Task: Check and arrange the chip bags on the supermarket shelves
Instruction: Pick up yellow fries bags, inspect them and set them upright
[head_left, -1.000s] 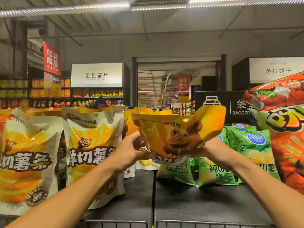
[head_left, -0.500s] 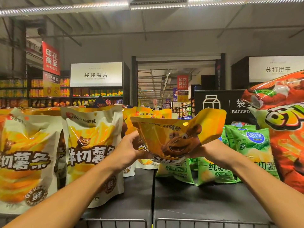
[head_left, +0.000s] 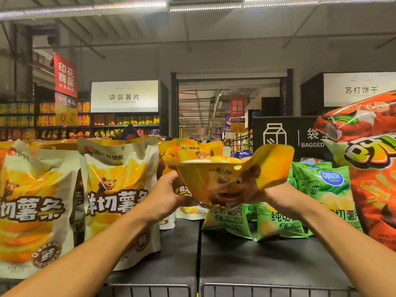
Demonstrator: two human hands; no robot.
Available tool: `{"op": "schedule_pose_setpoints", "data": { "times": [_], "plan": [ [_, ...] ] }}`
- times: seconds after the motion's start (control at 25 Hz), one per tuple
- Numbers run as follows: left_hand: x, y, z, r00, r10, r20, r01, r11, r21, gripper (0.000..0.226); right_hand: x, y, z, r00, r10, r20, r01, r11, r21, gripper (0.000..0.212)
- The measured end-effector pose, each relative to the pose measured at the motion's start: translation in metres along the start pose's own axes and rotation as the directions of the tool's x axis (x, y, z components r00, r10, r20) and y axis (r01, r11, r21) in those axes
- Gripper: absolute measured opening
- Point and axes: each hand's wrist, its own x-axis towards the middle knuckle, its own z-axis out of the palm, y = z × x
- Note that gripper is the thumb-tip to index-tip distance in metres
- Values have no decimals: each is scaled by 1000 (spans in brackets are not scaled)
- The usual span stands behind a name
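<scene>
A yellow chip bag with a brown bear (head_left: 225, 183) is held up above the black shelf top (head_left: 246, 260), tilted so its upper edge leans away from me. My left hand (head_left: 171, 195) grips its left side and my right hand (head_left: 271, 195) grips its right side, below a folded-up yellow corner. Two large white-and-yellow fries bags (head_left: 120, 200) stand upright at the left. More yellow bear bags (head_left: 197, 150) stand behind the held one.
Green chip bags (head_left: 321, 189) lie in a loose pile at the right. A big orange bag (head_left: 372, 174) stands at the far right edge. A wire rail (head_left: 257, 286) runs along the shelf front. Aisle shelves and signs fill the background.
The held bag has tipped further back, its top edge swinging away so the front now faces downward. Both hands stay on its sides at about the same place.
</scene>
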Motion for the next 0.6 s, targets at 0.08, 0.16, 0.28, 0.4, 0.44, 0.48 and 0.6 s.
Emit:
{"op": "schedule_pose_setpoints", "data": {
  "times": [0.08,0.16,0.28,0.4,0.44,0.48,0.6],
  "plan": [
    [-1,2,2,999,51,0,-51,997,54,56,-5,-6,2,1000,-3,-2,3,999,33,44],
    [-2,5,4,995,103,-11,-102,991,91,65,-10,-14,5,1000,-12,-11,12,999,36,35],
    [-2,3,4,992,124,-24,-121,986,119,66,-15,-20,5,1000,3,-10,-3,1000,-9,34],
    [-1,2,4,994,106,-26,-101,984,147,68,-16,-25,7,1000,9,-14,-10,1000,-6,32],
    [-1,2,5,994,103,-26,-98,984,151,66,-16,-25,8,1000,13,-19,-13,1000,4,33],
    [-1,3,5,994,102,-25,-97,984,146,65,-16,-27,9,1000,22,-16,-22,1000,11,33],
    [-1,4,4,993,115,-4,-114,988,99,56,-11,-21,8,1000,13,-5,-13,1000,-6,30]
  ]
}}
